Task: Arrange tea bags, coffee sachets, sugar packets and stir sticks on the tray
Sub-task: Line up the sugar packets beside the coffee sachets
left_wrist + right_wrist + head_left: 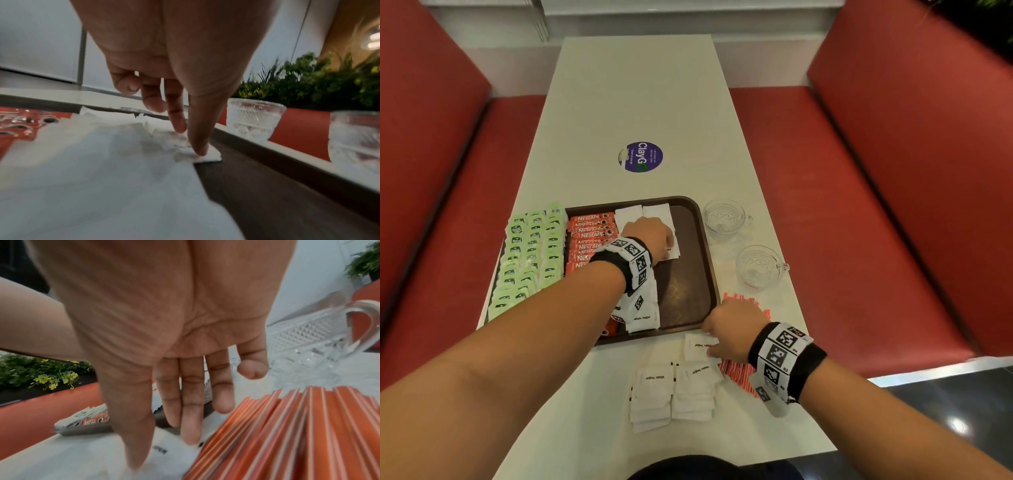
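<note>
Left hand (650, 236) presses sugar packets (647, 219) flat on the brown tray (688, 291), grip released.
Right hand (732, 330), fingers straight, touches a sugar packet (697, 346) on the bench (633, 102); the striped stir sticks (287, 434) beside it lie lengthwise, pointing away down the bench.

On the white bench (640, 102) a round purple sticker (641, 157) lies beyond mid-length, two empty glass cups (726, 218) (760, 266) stand at the right edge, red seats (842, 212) flank both sides, and green plants (312, 84) show far right.
</note>
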{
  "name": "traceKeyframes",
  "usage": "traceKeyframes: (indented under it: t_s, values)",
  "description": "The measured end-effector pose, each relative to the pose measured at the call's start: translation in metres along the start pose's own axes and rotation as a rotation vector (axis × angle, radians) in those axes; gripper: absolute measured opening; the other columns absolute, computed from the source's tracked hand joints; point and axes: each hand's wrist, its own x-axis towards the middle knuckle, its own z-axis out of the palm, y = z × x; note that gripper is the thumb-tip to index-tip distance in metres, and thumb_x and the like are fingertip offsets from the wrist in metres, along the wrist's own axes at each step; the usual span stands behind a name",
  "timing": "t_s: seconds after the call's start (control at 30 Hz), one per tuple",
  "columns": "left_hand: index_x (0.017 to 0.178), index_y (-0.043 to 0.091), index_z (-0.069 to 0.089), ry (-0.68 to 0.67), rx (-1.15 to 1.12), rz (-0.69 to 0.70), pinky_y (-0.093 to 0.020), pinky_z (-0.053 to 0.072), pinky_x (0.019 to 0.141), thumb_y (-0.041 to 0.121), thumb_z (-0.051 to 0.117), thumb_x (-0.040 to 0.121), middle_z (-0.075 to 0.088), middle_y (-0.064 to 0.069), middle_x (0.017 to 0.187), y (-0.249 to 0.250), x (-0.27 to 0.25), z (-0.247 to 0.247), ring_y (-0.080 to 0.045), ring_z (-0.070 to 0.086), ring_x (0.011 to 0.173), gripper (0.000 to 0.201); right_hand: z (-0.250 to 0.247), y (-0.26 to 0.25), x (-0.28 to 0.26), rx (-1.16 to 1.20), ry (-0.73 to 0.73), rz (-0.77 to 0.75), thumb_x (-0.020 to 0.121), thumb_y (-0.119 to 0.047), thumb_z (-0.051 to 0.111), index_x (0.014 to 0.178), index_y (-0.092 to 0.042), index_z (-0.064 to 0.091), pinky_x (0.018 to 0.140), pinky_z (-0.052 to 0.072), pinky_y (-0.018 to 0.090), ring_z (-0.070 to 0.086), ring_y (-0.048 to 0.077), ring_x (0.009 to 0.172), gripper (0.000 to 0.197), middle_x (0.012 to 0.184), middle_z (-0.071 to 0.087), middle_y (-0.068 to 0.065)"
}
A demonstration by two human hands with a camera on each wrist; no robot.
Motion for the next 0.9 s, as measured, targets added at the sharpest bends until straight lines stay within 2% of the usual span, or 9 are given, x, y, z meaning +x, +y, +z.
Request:
traceKeyframes:
  t_s: [0.13,0.23,0.37,0.5,0.6,0.7,0.77,0.83,0.9]
  values:
    - [0.116,0.035,0.068,-0.024,0.04,-0.001,-0.039,0.044,0.097,0.034,0.065,0.092,0.063,0.002,0.124,0.006,-0.012,-0.003,-0.025,0.06,0.113,0.024,0.002,-0.004,-0.001,-0.063,-0.039,0.004,0.089,-0.046,0.067,0.105,-0.019,0.072,0.076,0.056,0.035,0.064,0.024,0.087,0.032,0.091,0.069,0.001]
    - [0.122,0.033,0.065,0.021,-0.028,0.033,-0.042,0.043,0.101,0.041,0.062,0.092,0.061,0.002,0.127,0.012,-0.033,-0.008,-0.025,0.056,0.118,0.031,0.005,-0.007,-0.001,-0.077,-0.041,0.005,0.088,-0.049,0.067,0.112,-0.02,0.071,0.08,0.058,0.038,0.065,0.024,0.092,0.038,0.097,0.07,0.001]
    - [0.11,0.035,0.067,0.108,-0.134,0.127,-0.042,0.045,0.097,0.042,0.059,0.094,0.064,0.007,0.115,0.025,-0.085,-0.006,-0.018,0.054,0.108,0.019,0.009,-0.009,-0.003,-0.022,-0.015,0.0,0.087,-0.045,0.071,0.116,-0.021,0.068,0.083,0.056,0.037,0.064,0.024,0.099,0.038,0.107,0.069,0.002]
    - [0.103,0.036,0.066,0.05,-0.14,0.239,-0.039,0.044,0.096,0.044,0.057,0.095,0.062,0.014,0.108,0.035,-0.132,0.013,-0.013,0.051,0.103,0.015,0.008,-0.009,-0.009,0.055,-0.006,0.015,0.086,-0.037,0.074,0.105,-0.02,0.066,0.082,0.05,0.036,0.059,0.023,0.099,0.026,0.109,0.064,0.001]
    - [0.105,0.033,0.067,-0.014,-0.096,0.285,-0.038,0.045,0.091,0.048,0.056,0.094,0.064,0.011,0.106,0.037,-0.149,0.032,-0.016,0.053,0.101,0.022,0.009,-0.008,-0.012,0.127,0.018,0.011,0.088,-0.031,0.072,0.093,-0.024,0.063,0.082,0.05,0.034,0.057,0.021,0.097,0.013,0.106,0.062,0.0]
    - [0.111,0.032,0.066,-0.086,-0.074,0.322,-0.035,0.046,0.089,0.054,0.058,0.09,0.066,0.011,0.108,0.037,-0.158,0.044,-0.015,0.055,0.102,0.032,0.009,-0.005,-0.018,0.24,0.06,0.031,0.088,-0.02,0.067,0.086,-0.022,0.058,0.073,0.047,0.028,0.059,0.02,0.089,0.01,0.096,0.063,0.0]
    - [0.115,0.03,0.065,-0.125,-0.06,0.34,-0.034,0.047,0.088,0.056,0.059,0.088,0.066,0.009,0.109,0.042,-0.161,0.049,-0.016,0.056,0.102,0.039,0.008,-0.002,-0.025,0.341,0.11,0.059,0.086,-0.011,0.062,0.083,-0.019,0.057,0.069,0.046,0.028,0.06,0.022,0.085,0.01,0.09,0.064,0.001]
    - [0.114,0.028,0.064,-0.138,-0.026,0.345,-0.035,0.047,0.088,0.056,0.058,0.088,0.066,0.005,0.109,0.051,-0.162,0.053,-0.019,0.058,0.103,0.039,0.008,0.002,-0.031,0.442,0.16,0.099,0.086,-0.008,0.06,0.087,-0.018,0.057,0.069,0.046,0.028,0.06,0.023,0.086,0.011,0.091,0.063,0.001]
    - [0.114,0.026,0.063,-0.132,-0.006,0.338,-0.037,0.048,0.089,0.054,0.056,0.09,0.066,0.002,0.11,0.059,-0.162,0.056,-0.022,0.06,0.104,0.037,0.008,0.007,-0.036,0.509,0.18,0.124,0.088,-0.008,0.061,0.103,-0.021,0.057,0.066,0.043,0.023,0.058,0.017,0.085,0.02,0.096,0.06,-0.003]
